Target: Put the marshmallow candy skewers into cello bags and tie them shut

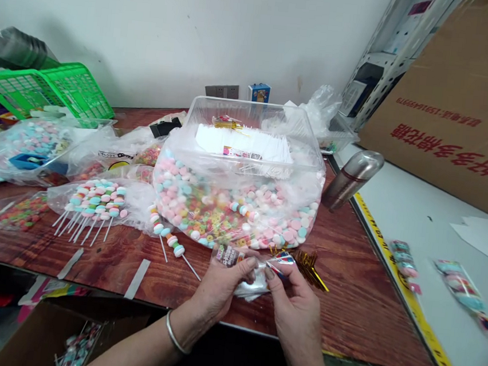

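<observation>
Head view: both hands (pixel 219 284) (pixel 301 309) half-closed on wrapper (pixel 253 288)

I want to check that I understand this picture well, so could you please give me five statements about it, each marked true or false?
1. The left hand and right hand both hold clear plastic packaging. True.
2. The bracelet is on the right wrist. False: the bracelet is on the left wrist.
3. The metal flask is right of the clear tub. True.
4. The basket is red. False: the basket is green.
5. The cardboard box at the right has red writing. True.
</observation>
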Available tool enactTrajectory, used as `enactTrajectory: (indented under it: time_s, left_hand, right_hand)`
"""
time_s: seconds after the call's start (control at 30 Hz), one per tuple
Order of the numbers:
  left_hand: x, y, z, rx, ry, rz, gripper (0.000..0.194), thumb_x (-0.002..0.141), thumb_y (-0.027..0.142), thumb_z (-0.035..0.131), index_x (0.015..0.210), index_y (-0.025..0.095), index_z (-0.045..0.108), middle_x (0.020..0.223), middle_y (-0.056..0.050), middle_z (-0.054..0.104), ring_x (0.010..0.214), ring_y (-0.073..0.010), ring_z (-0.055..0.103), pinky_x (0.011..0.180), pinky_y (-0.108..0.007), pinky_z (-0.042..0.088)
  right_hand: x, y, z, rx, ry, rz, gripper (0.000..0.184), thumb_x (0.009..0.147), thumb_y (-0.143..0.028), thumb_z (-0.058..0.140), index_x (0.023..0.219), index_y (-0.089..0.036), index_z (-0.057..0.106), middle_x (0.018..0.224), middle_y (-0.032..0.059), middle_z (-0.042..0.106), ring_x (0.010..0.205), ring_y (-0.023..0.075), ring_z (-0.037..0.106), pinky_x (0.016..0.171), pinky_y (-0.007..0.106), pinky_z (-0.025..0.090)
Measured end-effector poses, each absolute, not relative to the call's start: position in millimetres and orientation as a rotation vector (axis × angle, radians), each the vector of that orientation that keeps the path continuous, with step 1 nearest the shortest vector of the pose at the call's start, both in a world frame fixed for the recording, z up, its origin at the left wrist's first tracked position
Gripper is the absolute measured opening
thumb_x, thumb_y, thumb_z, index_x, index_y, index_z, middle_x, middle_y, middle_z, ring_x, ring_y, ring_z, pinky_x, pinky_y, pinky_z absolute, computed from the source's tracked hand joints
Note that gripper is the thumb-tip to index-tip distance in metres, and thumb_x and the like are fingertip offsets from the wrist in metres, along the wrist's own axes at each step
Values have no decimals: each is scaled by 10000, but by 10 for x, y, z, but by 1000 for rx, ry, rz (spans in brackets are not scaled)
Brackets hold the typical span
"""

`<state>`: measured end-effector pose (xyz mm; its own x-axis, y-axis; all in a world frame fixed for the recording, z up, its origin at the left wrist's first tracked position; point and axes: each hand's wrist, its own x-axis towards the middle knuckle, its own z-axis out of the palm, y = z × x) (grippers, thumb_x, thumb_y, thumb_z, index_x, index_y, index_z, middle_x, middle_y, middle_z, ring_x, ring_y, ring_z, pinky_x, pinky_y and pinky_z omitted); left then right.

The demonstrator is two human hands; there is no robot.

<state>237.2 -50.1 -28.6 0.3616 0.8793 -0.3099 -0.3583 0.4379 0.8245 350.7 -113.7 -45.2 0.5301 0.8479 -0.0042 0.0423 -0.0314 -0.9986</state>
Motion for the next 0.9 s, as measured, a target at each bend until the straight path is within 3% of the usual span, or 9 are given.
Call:
enactTrajectory:
  time_s: [0.1, 0.27, 0.37, 0.5, 0.6, 0.7, 0.8, 0.9]
  left_hand:
    - [2391, -434, -350, 754, 867, 966, 330, 607, 349, 845, 707, 141, 609, 603, 33, 557, 531, -77, 476, 536, -216, 382]
    - [2415, -391, -450, 658, 887, 962, 442, 595, 443, 844, 612, 157, 508, 505, 74, 449, 442, -47, 358, 446, -200, 266]
    - [2421, -410, -462, 598, 828, 910, 422, 609, 440, 843, 681, 150, 545, 560, 59, 494, 476, -54, 402, 468, -199, 307]
    - [2416, -396, -476, 430, 701, 871, 404, 582, 311, 885, 709, 142, 540, 587, 59, 503, 508, -42, 414, 489, -170, 335]
    - [2413, -347, -483, 232, 691, 898, 454, 548, 302, 905, 679, 140, 502, 556, 75, 465, 466, -17, 339, 442, -143, 283]
    - [2407, -302, -460, 133, 698, 919, 491, 511, 299, 922, 664, 146, 481, 520, 87, 420, 452, -16, 314, 421, -136, 271]
    - [2409, -283, -430, 116, 702, 938, 509, 494, 301, 928, 649, 156, 466, 496, 91, 400, 452, -25, 321, 418, -139, 282]
    - [2419, -292, -419, 153, 716, 954, 495, 499, 306, 925, 667, 149, 487, 520, 79, 443, 460, -25, 340, 434, -142, 308]
  right_hand:
    - [3528, -1161, -394, -1582, -943, 640, 257, 837, -440, 621, 793, -193, 677, 691, 14, 672, 630, 172, 599, 604, 262, 482]
    - [3514, -1144, -400, -1618, -1068, 478, 299, 892, -418, 556, 700, -199, 624, 602, -24, 588, 561, 131, 522, 546, 221, 408]
    - [3511, -1129, -395, -1610, -1126, 405, 348, 911, -410, 533, 638, -197, 571, 581, -32, 525, 542, 116, 479, 536, 214, 382]
    - [3531, -1166, -376, -1620, -1139, 408, 437, 921, -446, 508, 560, -200, 507, 533, -32, 456, 506, 115, 439, 504, 225, 353]
    - [3542, -1233, -342, -1627, -1032, 409, 395, 963, -442, 426, 709, -204, 613, 628, -3, 562, 571, 143, 519, 555, 244, 402]
    - [3523, -1278, -289, -1584, -1022, 291, 274, 967, -402, 432, 953, -227, 644, 838, 33, 633, 780, 187, 596, 723, 287, 457]
    - [3463, -1264, -257, -1506, -1135, 196, 208, 960, -345, 460, 1016, -242, 632, 1025, 67, 610, 982, 218, 578, 869, 345, 452]
    - [3393, -1200, -285, -1490, -1233, 180, 184, 947, -318, 496, 1017, -233, 644, 1103, 89, 585, 1032, 225, 572, 884, 370, 471]
